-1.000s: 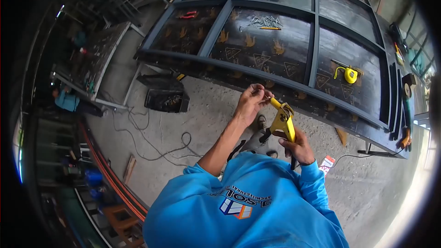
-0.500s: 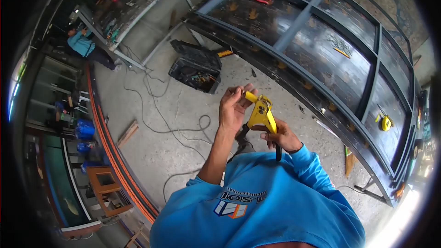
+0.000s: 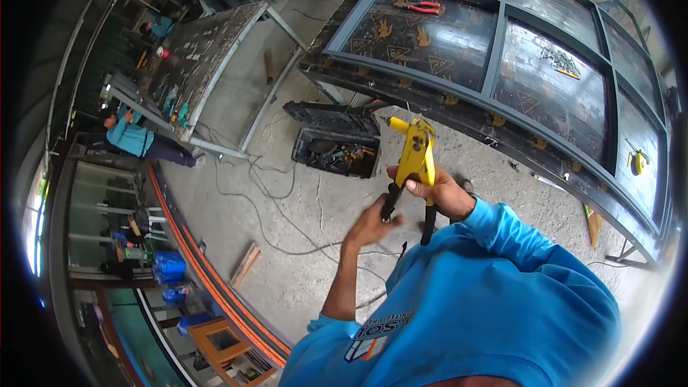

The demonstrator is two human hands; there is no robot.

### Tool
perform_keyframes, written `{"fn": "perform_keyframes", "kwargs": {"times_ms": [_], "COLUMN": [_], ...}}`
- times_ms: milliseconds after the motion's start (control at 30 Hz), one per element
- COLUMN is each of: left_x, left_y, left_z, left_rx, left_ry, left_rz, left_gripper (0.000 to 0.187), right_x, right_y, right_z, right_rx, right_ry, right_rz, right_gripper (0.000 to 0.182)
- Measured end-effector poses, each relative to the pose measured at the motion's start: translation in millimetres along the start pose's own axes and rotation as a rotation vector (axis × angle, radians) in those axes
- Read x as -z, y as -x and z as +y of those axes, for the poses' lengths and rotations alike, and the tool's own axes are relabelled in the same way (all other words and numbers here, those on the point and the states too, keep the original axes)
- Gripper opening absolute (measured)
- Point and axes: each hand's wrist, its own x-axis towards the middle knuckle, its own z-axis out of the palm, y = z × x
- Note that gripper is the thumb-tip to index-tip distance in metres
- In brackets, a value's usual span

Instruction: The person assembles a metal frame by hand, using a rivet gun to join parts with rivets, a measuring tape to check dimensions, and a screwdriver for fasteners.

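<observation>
Concrete floor (image 3: 301, 244) everywhere, cables (image 3: 272, 208) snaking across it, and an open black toolbox (image 3: 337, 147) sitting just below the edge of a big dark steel frame (image 3: 502, 64) laid flat on stands. Front and centre: a yellow hand riveter (image 3: 416, 161), held upright in the air in front of the chest, nose pointing up and away. Right hand (image 3: 437, 193) is wrapped tight around the yellow body where the handles begin, fingers curled closed on it. Left hand (image 3: 373, 223) comes in from below, fingers closed around the lower black handle (image 3: 390, 202); the other black handle (image 3: 428, 223) hangs down beside the right wrist. Red pliers (image 3: 423, 7) and a yellow tape measure (image 3: 636, 161) lie on the frame's panels. Far left, another person in a blue top (image 3: 132, 136) crouches by a cluttered workbench (image 3: 201, 57).
</observation>
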Motion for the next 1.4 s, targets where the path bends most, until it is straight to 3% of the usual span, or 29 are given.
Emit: {"fn": "perform_keyframes", "kwargs": {"times_ms": [67,100,167,267,400,467,533,600,700,867,933,967,1100,1133,1167,1200,1267,1300,1400], "left_x": [-10,-9,-4,16,102,168,227,268,299,310,313,317,346,348,350,351,348,347,340], "left_y": [-3,-13,-32,-75,-152,-222,-296,-365,-445,-501,-503,-500,-467,-457,-449,-445,-438,-439,-444], "left_z": [-13,-16,-18,-32,-111,-156,-153,-190,-221,-232,-233,-227,-217,-207,-199,-193,-182,-177,-169], "left_rx": [0.112,0.124,0.329,0.405,0.363,0.308,0.149,0.004,-0.012,0.048,0.120,0.127,0.260,0.351,0.438,0.441,0.399,0.356,0.396], "left_ry": [0.569,0.561,0.460,0.488,0.403,0.410,-0.313,-0.599,-0.653,-0.635,-0.572,-0.547,-0.301,-0.022,0.256,0.258,0.605,0.571,0.730], "left_rz": [-0.138,-0.151,0.098,0.161,0.090,0.271,0.316,0.203,0.000,-0.214,-0.258,-0.233,-0.276,-0.216,-0.152,-0.163,-0.111,-0.158,-0.144], "left_gripper": [0.048,0.048,0.049,0.051,0.043,0.035,0.054,0.088,0.102,0.110,0.108,0.090,0.074,0.059,0.056,0.056,0.083,0.096,0.088], "right_x": [2,6,9,31,62,83,91,103,116,131,134,132,132,132,134,134,134,134,130], "right_y": [-24,-40,-71,-134,-240,-301,-359,-417,-479,-525,-535,-539,-544,-543,-543,-544,-543,-542,-544], "right_z": [-3,-2,-8,-5,8,15,10,16,4,16,18,14,3,5,-4,-5,-5,-6,-7], "right_rx": [0.010,-0.056,-0.180,-0.255,-0.254,-0.273,-0.248,-0.252,-0.392,-0.488,-0.500,-0.548,-0.640,-0.619,-0.624,-0.622,-0.621,-0.648,-0.671], "right_ry": [-0.271,-0.308,-0.392,-0.496,-0.569,-0.823,-1.077,-1.195,-1.294,-1.424,-1.462,-1.496,-1.562,-1.577,-1.610,-1.615,-1.573,-1.611,-1.580], "right_rz": [0.049,0.080,0.185,0.182,0.240,0.212,0.248,0.262,0.417,0.446,0.449,0.486,0.599,0.599,0.608,0.618,0.605,0.587,0.613], "right_gripper": [0.052,0.051,0.051,0.058,0.045,0.040,0.035,0.033,0.031,0.034,0.034,0.034,0.034,0.034,0.033,0.033,0.033,0.033,0.034]}}
